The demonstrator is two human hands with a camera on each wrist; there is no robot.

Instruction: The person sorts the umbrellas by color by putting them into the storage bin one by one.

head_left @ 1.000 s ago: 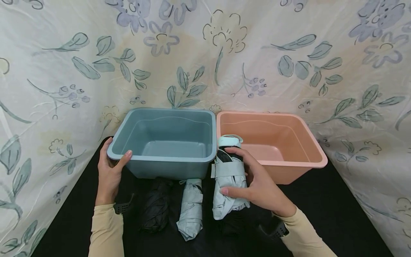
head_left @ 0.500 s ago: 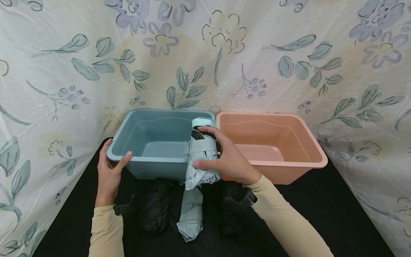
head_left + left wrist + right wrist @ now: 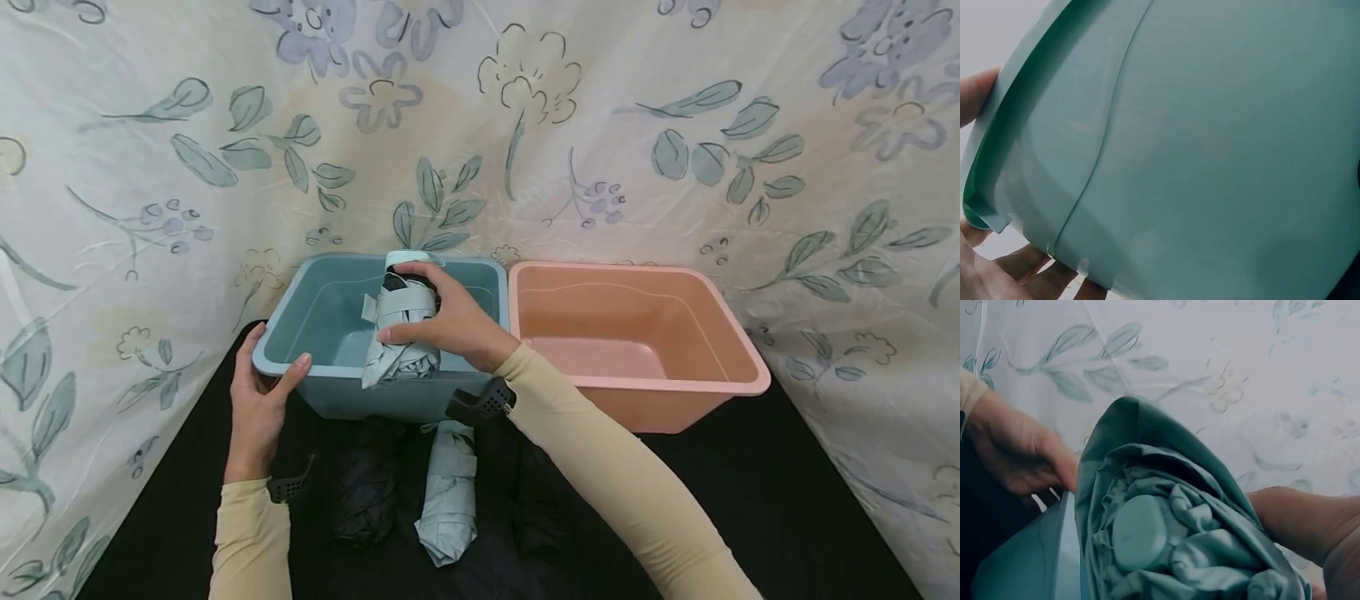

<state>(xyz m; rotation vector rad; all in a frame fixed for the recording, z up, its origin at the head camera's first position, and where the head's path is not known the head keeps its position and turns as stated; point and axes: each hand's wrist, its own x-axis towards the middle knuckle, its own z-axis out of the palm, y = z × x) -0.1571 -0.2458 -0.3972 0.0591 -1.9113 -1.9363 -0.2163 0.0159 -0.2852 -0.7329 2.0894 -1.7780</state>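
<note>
My right hand (image 3: 453, 321) grips a folded pale blue-green umbrella (image 3: 405, 321), its light handle end (image 3: 408, 257) pointing away. The umbrella is over the blue bin (image 3: 315, 292) in the head view, its near end overlapping the front rim. In the right wrist view its bunched cloth and round end cap (image 3: 1140, 532) show close up. At the bin's front left corner my left hand (image 3: 258, 400) holds the rim, thumb on top. The left wrist view shows those fingers (image 3: 1054, 281) against the bin's outer wall.
A pink bin (image 3: 637, 325) stands right beside the blue one. Before the bins, on black cloth (image 3: 720, 500), lie a black folded umbrella (image 3: 366, 483), another pale folded umbrella (image 3: 448, 500) and a dark bundle (image 3: 536, 500). A flowered curtain (image 3: 637, 125) hangs behind.
My right hand has carried the pale umbrella leftward and away from me, from in front of the pink bin to over the blue bin. My left hand has stayed on the rim.
</note>
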